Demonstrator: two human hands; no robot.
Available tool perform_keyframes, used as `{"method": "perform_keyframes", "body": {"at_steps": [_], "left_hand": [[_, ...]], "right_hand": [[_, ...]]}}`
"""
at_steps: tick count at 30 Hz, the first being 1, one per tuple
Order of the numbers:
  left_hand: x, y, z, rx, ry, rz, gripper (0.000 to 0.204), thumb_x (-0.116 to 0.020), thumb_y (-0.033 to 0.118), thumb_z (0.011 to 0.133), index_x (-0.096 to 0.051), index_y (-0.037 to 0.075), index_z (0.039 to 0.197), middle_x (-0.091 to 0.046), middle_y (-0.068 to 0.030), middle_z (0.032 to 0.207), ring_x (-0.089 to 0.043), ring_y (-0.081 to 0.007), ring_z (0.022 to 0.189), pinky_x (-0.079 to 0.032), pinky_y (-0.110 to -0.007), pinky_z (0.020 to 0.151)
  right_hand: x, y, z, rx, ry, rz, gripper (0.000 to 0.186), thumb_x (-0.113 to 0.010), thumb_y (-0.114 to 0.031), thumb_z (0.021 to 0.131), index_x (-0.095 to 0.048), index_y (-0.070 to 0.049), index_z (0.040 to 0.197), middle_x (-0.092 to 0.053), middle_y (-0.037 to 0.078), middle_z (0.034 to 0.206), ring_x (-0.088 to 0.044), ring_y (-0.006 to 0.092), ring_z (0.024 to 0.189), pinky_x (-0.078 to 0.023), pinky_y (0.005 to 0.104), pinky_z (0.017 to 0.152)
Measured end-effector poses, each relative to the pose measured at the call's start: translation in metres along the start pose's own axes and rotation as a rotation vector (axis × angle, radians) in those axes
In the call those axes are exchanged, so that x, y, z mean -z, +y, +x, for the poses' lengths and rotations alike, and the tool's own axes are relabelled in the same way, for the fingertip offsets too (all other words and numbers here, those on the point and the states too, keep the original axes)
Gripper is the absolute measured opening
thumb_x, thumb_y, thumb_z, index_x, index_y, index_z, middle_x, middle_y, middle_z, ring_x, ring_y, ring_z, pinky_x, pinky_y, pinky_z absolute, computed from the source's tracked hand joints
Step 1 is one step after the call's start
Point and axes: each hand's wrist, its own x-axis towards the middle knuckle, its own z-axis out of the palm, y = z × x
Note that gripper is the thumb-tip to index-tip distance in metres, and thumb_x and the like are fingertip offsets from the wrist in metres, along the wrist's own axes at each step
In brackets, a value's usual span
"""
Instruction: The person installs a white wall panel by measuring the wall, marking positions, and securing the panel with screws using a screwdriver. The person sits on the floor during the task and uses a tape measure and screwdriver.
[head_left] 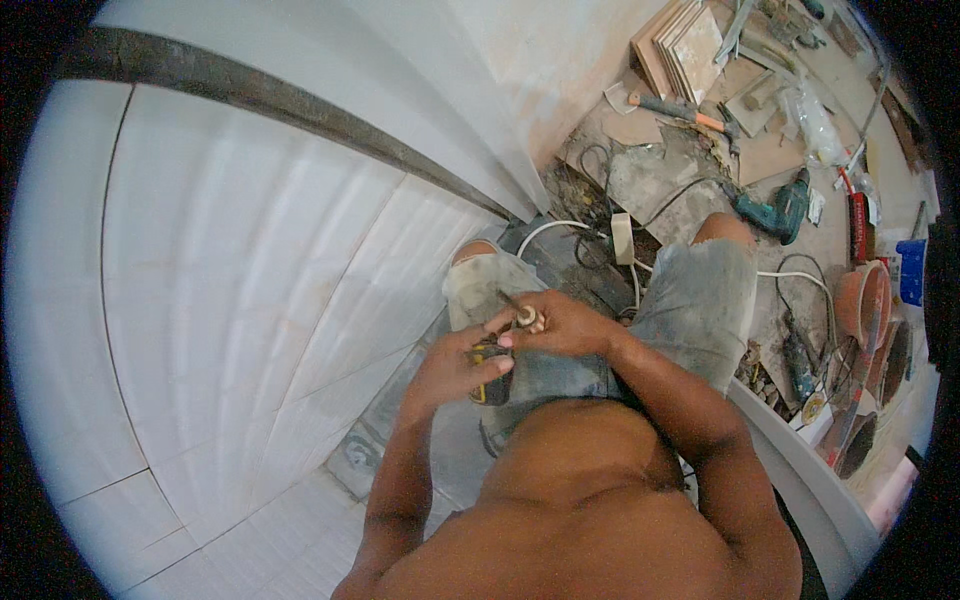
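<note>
Over my lap, my left hand grips a black-and-yellow object, perhaps a tape measure or tool, mostly covered by the fingers. Right beside it, my right hand is closed on a small pale, round metal piece with a thin dark rod pointing up and left; its exact kind is unclear. The two hands meet at the fingertips above my dusty jeans.
White tiled walls fill the left. Across the cluttered floor lie stacked tiles, a hammer, a teal drill, a white power strip with cables, an angle grinder and orange buckets.
</note>
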Motion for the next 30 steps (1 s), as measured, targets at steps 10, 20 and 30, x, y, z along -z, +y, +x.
{"method": "perform_keyframes", "body": {"at_steps": [10,20,30], "left_hand": [[-0.010,-0.005,0.004,0.292,-0.210,0.102,0.043,-0.070,0.040,0.087,-0.064,0.001,0.104,-0.064,-0.0077,0.090,-0.060,-0.0155,0.086,-0.047,-0.032,0.075],[-0.010,0.019,-0.008,0.207,-0.275,-0.016,0.044,-0.074,0.026,0.081,-0.062,0.002,0.116,-0.065,-0.0121,0.106,-0.059,-0.0198,0.097,-0.046,-0.037,0.088],[-0.030,0.049,-0.022,0.220,-0.109,0.289,0.046,-0.076,0.037,0.078,-0.063,0.002,0.104,-0.062,-0.0175,0.097,-0.062,-0.0347,0.091,-0.048,-0.042,0.080]], "right_hand": [[0.008,0.011,-0.009,0.042,-0.125,-0.064,0.031,-0.069,-0.032,0.086,-0.068,-0.002,0.088,-0.068,0.009,0.076,-0.061,0.0185,0.067,-0.050,0.0354,0.066],[0.001,0.023,-0.001,0.156,-0.194,-0.440,0.016,-0.071,-0.014,0.078,-0.068,-0.004,0.090,-0.066,0.015,0.083,-0.064,0.0338,0.080,-0.050,0.0407,0.070],[0.039,0.013,0.002,0.103,0.185,-0.591,0.019,-0.071,-0.017,0.074,-0.067,-0.004,0.087,-0.066,0.016,0.081,-0.064,0.0378,0.079,-0.051,0.0441,0.069]]}}
